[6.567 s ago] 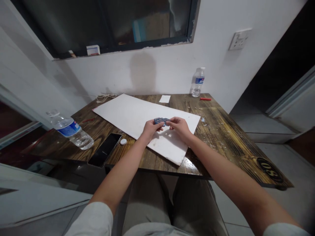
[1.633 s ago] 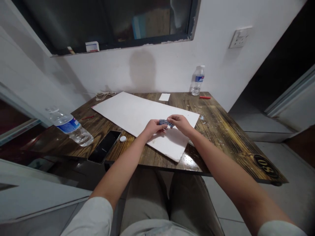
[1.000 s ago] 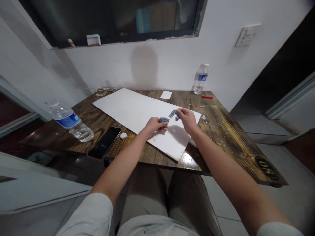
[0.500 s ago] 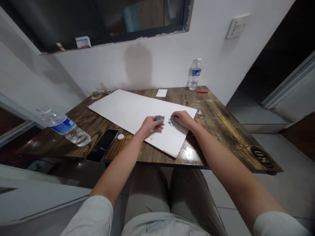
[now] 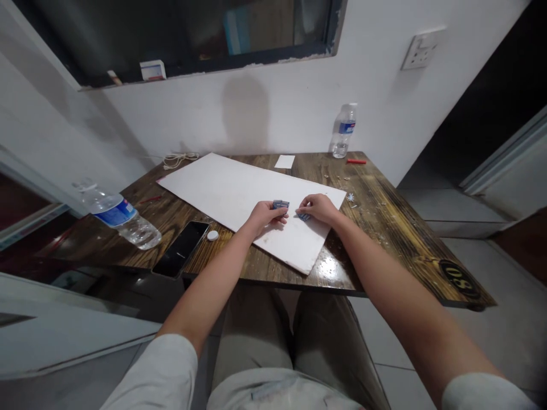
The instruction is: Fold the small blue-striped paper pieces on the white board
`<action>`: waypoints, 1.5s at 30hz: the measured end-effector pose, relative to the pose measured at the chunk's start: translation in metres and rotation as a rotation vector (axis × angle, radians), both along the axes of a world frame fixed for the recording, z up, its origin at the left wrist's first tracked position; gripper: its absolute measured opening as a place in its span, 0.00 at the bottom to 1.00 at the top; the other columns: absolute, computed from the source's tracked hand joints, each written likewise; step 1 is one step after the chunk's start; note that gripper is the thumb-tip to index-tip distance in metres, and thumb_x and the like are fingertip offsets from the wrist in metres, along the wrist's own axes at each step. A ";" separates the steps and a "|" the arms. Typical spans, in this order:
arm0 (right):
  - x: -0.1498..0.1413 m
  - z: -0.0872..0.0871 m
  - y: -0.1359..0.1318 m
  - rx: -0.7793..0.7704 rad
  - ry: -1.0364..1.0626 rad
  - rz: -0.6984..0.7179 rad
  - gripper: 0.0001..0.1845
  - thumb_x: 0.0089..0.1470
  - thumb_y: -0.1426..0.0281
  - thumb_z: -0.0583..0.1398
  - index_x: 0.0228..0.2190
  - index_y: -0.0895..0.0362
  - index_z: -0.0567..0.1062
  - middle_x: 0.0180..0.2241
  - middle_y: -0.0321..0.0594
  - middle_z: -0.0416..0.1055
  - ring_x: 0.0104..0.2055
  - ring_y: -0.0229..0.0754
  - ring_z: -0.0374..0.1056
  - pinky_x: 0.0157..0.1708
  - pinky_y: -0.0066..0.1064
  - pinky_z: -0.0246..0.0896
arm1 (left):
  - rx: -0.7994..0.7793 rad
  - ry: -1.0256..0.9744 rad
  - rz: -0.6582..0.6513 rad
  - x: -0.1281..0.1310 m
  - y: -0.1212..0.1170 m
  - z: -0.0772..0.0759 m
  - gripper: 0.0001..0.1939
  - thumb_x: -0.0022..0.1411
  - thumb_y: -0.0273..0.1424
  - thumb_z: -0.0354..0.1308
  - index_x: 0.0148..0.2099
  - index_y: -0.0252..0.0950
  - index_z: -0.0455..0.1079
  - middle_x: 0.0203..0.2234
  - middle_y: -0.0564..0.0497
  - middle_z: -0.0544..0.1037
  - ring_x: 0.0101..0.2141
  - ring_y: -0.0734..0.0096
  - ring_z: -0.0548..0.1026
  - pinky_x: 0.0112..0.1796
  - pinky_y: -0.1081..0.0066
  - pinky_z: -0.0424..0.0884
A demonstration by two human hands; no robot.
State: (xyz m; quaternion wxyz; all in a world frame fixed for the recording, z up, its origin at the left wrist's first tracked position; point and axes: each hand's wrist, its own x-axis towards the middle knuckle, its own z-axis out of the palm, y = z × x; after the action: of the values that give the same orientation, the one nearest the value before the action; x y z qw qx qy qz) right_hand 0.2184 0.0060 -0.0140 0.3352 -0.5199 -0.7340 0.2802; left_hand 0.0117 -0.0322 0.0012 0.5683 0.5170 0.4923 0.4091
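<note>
Two bare hands sit low over a white board (image 5: 213,188) lying on a dark wood-grain tabletop (image 5: 387,245), with a small gap between them. The left hand (image 5: 265,216) is curled, its fingers closed toward the thumb, and a left blue piece (image 5: 281,204) sits at its fingertips, apparently pinched there. That piece's long axis runs roughly side to side, crosswise to the forearm. The right hand (image 5: 318,208) is looser, its fingers lightly bent and pointing toward the left hand. A right blue piece (image 5: 304,216) lies just under those fingertips, on the board, its long axis tilted toward the near right. Whether those fingers grip it or only touch it, I cannot tell at this size. Both pieces are over the bare white surface, probably because the plain board keeps small parts easy to see and apart from the flecked wood. Beyond the right hand, a small white star-shaped bit (image 5: 351,197) lies on the tabletop, with a red stick (image 5: 356,161) and an upright water bottle (image 5: 344,132) farther off. A white paper slip (image 5: 284,162) lies ahead of the hands. Left of the left hand are a white bottle cap (image 5: 212,235), a black smartphone (image 5: 180,249) and a second water bottle (image 5: 119,219) lying on its side.
</note>
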 end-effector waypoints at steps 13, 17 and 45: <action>-0.034 0.007 -0.023 -0.083 0.416 0.148 0.23 0.37 0.50 0.68 0.23 0.57 0.73 0.18 0.34 0.68 0.21 0.35 0.59 0.22 0.28 0.53 | 0.053 0.006 -0.047 0.002 -0.003 -0.006 0.11 0.48 0.28 0.70 0.32 0.28 0.74 0.24 0.46 0.78 0.23 0.75 0.75 0.26 0.75 0.70; -0.034 0.009 -0.023 -0.111 0.499 0.079 0.24 0.34 0.50 0.70 0.21 0.57 0.72 0.16 0.33 0.66 0.19 0.34 0.59 0.20 0.28 0.52 | 0.073 -0.021 -0.127 0.001 -0.003 -0.004 0.14 0.49 0.30 0.69 0.38 0.29 0.75 0.29 0.44 0.80 0.27 0.73 0.77 0.27 0.75 0.70; -0.033 0.011 -0.021 -0.133 0.744 0.042 0.28 0.24 0.57 0.74 0.29 0.59 0.77 0.24 0.37 0.73 0.23 0.36 0.65 0.25 0.31 0.63 | 0.058 -0.240 -0.047 0.002 0.004 -0.005 0.15 0.50 0.30 0.70 0.40 0.28 0.76 0.34 0.43 0.81 0.32 0.70 0.80 0.35 0.72 0.73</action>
State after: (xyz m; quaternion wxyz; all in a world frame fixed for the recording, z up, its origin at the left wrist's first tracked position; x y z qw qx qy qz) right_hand 0.1856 -0.0149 -0.0032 0.5388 -0.3880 -0.5527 0.5037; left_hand 0.0138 -0.0282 -0.0040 0.6176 0.4919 0.3963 0.4685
